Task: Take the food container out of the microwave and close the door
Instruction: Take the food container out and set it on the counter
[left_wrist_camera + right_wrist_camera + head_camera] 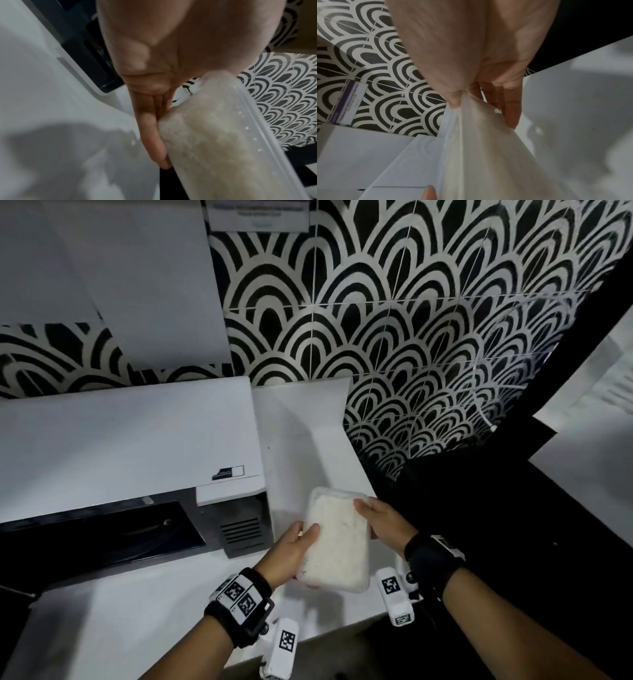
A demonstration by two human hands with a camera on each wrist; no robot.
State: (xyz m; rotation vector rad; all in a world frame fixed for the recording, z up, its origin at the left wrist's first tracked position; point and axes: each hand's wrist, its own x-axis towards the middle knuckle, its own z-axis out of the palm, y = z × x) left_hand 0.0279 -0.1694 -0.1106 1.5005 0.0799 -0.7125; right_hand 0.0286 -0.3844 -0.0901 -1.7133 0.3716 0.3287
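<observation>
Now the container [337, 546] is out of the microwave [130, 453], held in the air over the white surface [113, 621] just to the right of the oven. Both hands are on it. Left hand [291, 553] cups the near-left side, thumb over the lid, fingers [152, 135] laid flat along the side wall underneath. Right hand [383, 523] takes the far-right corner, thumb on top, fingers [511, 108] reaching under the rim.

It looks like thin, clear plastic with a snap lid, packed full of something pale and grainy, rice perhaps. So I'd judge it moderately heavy for its size, and the walls likely to flex if squeezed hard. Possibly warm and a touch slick with condensation; there are small bright specks on the plastic in the left wrist view, though I can't say they're droplets. Best hold is what we're seeing: support from below, thumbs only steadying the lid, kept level so the lid doesn't pop.

Door [102, 529] of the microwave hangs open, dark glass facing up. That's the job left: set the container down on the surface, free a hand, swing the door shut.
</observation>
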